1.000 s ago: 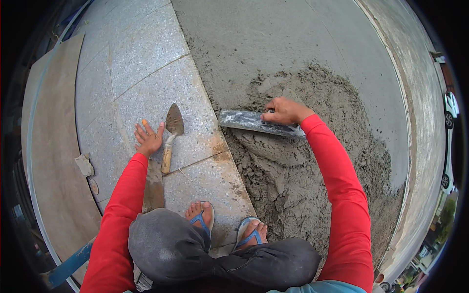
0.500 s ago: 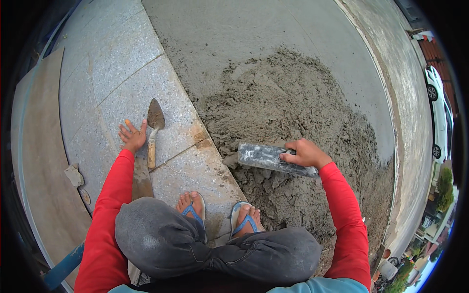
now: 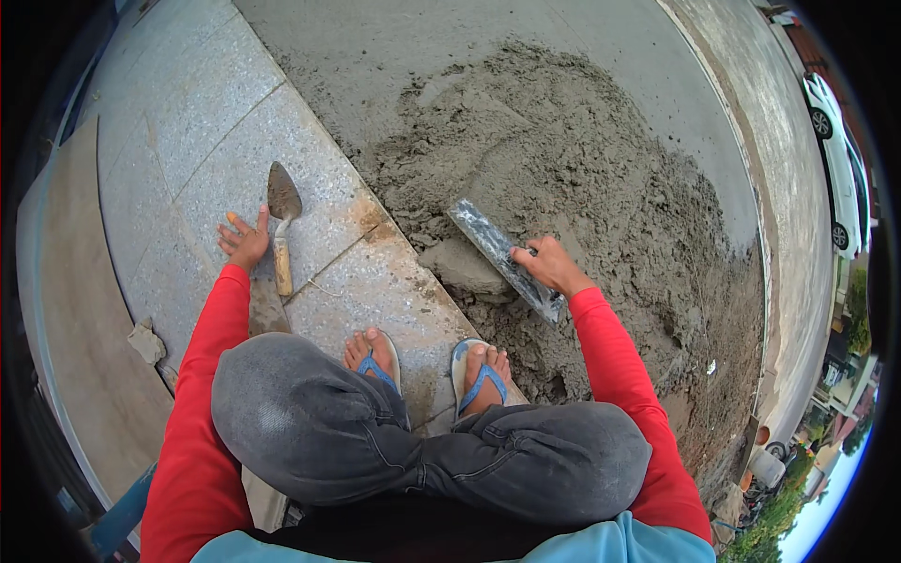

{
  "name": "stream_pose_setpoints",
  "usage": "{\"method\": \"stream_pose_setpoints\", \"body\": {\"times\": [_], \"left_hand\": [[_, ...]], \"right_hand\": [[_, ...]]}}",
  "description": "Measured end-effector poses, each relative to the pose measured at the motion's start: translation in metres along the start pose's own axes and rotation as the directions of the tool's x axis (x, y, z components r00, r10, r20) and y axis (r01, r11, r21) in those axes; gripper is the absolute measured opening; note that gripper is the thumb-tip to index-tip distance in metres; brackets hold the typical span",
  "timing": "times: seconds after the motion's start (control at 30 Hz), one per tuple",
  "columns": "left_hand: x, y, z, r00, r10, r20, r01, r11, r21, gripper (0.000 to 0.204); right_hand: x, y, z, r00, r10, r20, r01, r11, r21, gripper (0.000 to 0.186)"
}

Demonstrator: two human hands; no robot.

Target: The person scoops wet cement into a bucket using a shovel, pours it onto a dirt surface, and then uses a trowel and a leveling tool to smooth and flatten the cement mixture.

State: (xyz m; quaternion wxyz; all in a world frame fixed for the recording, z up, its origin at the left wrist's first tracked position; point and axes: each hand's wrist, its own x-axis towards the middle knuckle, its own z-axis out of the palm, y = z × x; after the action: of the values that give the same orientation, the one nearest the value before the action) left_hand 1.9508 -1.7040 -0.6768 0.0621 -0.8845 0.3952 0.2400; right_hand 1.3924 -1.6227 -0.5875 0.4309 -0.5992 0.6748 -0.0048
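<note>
Right hand [image 3: 552,266] grips float [image 3: 492,246], now more diagonal, over concrete [image 3: 601,150] near paving [image 3: 347,300] edge; left hand [image 3: 246,248] spread wide (trowel [image 3: 282,249] beside).

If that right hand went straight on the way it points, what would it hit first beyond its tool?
Likely the rough grey mix just past the float; whether they already touch is hard to tell.

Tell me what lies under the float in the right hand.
Rough grey mix shows around the float; the patch directly beneath its blade is covered, so I can't tell its surface.
</note>
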Motion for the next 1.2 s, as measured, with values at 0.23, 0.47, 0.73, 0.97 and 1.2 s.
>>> {"method": "stream_pose_setpoints", "body": {"times": [0.23,0.47,0.73,0.97,1.2], "left_hand": [[0.008,-0.005,0.008,0.999,0.029,-0.023,-0.029,0.999,-0.013,0.113],[0.014,-0.015,-0.002,0.996,0.033,-0.079,-0.036,0.998,-0.043,0.112],[-0.008,0.003,-0.002,0.997,0.076,0.027,-0.074,0.995,-0.073,0.106],[-0.015,-0.008,-0.023,0.999,0.009,0.031,-0.004,0.991,-0.134,0.109],[-0.025,0.001,-0.011,0.998,0.043,0.055,-0.034,0.986,-0.165,0.108]], "right_hand": [[-0.075,-0.004,-0.028,0.997,0.023,0.068,-0.012,0.987,-0.163,0.054],[-0.111,-0.081,-0.104,0.979,0.138,0.15,-0.173,0.952,0.254,0.039],[-0.127,-0.047,0.088,0.981,0.188,0.045,-0.178,0.97,-0.164,0.041],[-0.136,-0.098,0.031,0.958,0.287,0.003,-0.286,0.954,-0.087,0.04],[-0.149,-0.059,0.082,0.975,0.216,0.058,-0.203,0.964,-0.174,0.039]]}}
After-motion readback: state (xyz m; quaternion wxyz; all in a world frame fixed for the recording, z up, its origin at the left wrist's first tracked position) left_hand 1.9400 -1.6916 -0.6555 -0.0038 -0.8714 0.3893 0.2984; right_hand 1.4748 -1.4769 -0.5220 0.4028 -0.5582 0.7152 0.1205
